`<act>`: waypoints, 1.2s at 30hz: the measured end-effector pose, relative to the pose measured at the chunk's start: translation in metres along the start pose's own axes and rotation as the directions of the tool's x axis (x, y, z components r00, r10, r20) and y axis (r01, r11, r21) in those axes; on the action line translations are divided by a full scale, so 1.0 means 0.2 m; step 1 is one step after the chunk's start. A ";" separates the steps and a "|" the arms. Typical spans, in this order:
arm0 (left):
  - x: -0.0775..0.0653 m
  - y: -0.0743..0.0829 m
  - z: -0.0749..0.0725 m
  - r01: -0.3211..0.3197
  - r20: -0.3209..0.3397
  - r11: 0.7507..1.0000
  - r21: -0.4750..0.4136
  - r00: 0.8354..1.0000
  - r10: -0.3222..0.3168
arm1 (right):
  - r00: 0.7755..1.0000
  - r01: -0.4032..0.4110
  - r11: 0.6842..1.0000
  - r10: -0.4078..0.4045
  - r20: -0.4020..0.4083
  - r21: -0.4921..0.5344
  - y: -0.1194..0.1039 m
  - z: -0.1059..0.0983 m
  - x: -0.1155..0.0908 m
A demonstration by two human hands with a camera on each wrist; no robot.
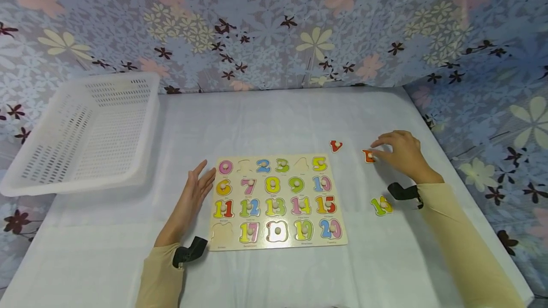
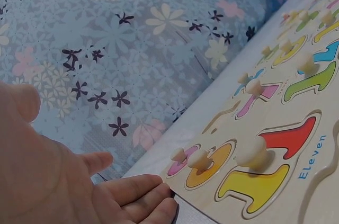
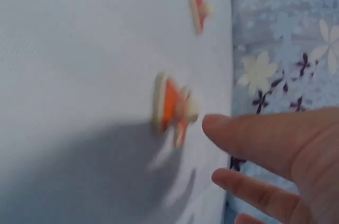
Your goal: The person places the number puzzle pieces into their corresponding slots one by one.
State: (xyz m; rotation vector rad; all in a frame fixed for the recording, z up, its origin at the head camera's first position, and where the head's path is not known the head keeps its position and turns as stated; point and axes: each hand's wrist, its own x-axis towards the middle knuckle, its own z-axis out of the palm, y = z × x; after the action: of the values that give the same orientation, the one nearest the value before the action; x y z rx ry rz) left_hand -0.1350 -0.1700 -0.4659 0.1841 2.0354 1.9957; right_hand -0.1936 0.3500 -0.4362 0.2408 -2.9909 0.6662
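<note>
A wooden number puzzle board (image 1: 288, 198) lies on the table with knobbed number pieces in most of its recesses. My left hand (image 1: 197, 189) rests along its left edge, fingers straight, fingertips at the corner near the purple 0 (image 2: 183, 167). To the right of the board, my right hand (image 1: 400, 153) hovers over an orange-red number piece (image 1: 368, 156), which looks like a 1. In the right wrist view the thumb (image 3: 238, 131) is just short of that piece's knob. A red 4 (image 1: 336, 146) lies to its left, and a green and yellow 16 (image 1: 381, 206) lies nearer.
A white plastic basket (image 1: 143, 156) stands at the left of the table. The white cloth (image 1: 274, 279) covers the tabletop. Behind and to the right hangs a floral curtain (image 1: 257, 27). Bare recesses show in the board's top row and at its lower left corner.
</note>
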 end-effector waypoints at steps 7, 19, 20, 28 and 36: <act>0.00 0.00 -0.01 0.002 -0.007 1.000 0.021 1.000 -0.002 | 0.999 0.023 1.000 -0.023 0.033 -0.005 0.05 0.02 -0.01; -0.01 0.00 -0.01 -0.038 0.013 0.998 -0.047 0.999 0.039 | 0.996 0.087 0.991 -0.085 0.015 -0.104 -0.14 0.12 0.10; 0.00 -0.01 -0.01 -0.034 0.011 0.998 -0.043 0.999 0.034 | 0.996 0.091 0.989 -0.090 0.014 -0.118 -0.17 0.14 0.12; 0.00 -0.01 -0.01 -0.016 0.009 0.999 -0.027 1.000 0.017 | 0.991 0.129 0.973 -0.119 0.066 -0.193 -0.28 0.23 0.26; 0.00 0.00 -0.01 -0.015 0.007 1.000 -0.017 1.000 0.015 | 0.992 0.125 0.972 -0.127 0.003 -0.201 -0.26 0.19 0.24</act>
State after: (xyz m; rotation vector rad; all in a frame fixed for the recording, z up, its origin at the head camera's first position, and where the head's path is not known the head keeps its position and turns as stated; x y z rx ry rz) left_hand -0.1363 -0.1711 -0.4659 0.2032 2.0178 2.0174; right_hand -0.2337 0.2813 -0.4439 0.4084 -2.9732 0.3479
